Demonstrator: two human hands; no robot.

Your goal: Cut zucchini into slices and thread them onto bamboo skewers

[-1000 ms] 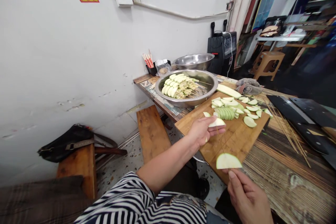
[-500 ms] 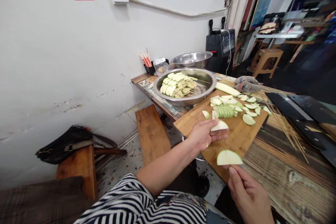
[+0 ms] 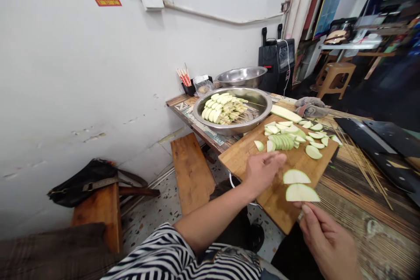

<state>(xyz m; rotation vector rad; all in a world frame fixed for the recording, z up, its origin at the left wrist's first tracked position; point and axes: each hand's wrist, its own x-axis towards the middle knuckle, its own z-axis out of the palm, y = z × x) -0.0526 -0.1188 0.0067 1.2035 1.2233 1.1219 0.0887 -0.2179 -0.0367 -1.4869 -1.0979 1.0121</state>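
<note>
My right hand (image 3: 328, 236) pinches a thin skewer near the lower right. Two pale green half-round slices are on that skewer, the lower slice (image 3: 302, 193) just above my fingertips and the upper slice (image 3: 296, 176) beyond it. My left hand (image 3: 264, 169) hovers over the near left part of the wooden cutting board (image 3: 239, 153), fingers bent together; whether anything is between them is hidden. Many cut slices (image 3: 281, 141) lie on the board beyond my left hand. Behind the board, a steel basin (image 3: 229, 129) holds several skewers threaded with slices (image 3: 218, 107).
Loose skewers (image 3: 367, 166) and dark flat blades (image 3: 377, 148) lie on the table's right side. A gray cloth (image 3: 311, 107) is behind the slices. A second basin (image 3: 243, 77) stands near a black speaker (image 3: 277, 63). Wooden benches (image 3: 192, 175) are at the left.
The slice that was in my left hand is now on the skewer beyond the first one. My left hand has come away from it, and my right hand has shifted slightly right and down.
</note>
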